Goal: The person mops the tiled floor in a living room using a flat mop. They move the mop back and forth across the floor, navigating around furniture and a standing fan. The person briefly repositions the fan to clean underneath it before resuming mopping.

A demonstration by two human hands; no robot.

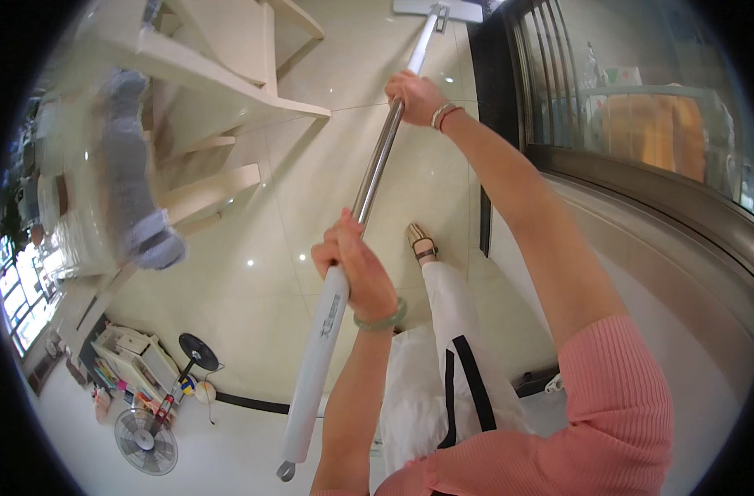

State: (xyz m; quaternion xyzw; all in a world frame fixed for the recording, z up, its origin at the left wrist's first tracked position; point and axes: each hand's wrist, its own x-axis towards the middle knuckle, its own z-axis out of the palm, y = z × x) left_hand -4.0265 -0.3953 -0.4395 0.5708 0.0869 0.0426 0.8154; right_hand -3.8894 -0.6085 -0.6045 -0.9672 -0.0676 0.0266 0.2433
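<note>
A long flat mop runs diagonally through the view, its white and steel handle [378, 161] held in both fists. Lower down, my left hand [356, 263] wraps round the pole just where the steel tube meets the thick white grip [315, 372]; a pale green bangle circles that wrist. My right hand [416, 96] is closed on the pole farther off, near the upper white section. At the far end the flat white mop head [459, 11] lies on the glossy tiled floor [290, 194], beside a dark doorway edge.
Cream wooden chairs [220, 74] stand at the upper left, by a table with a grey cloth [129, 157]. A sliding glass window [641, 107] lines the right wall. A standing fan [147, 441], a ball [205, 392] and a cabinet [137, 360] are at lower left.
</note>
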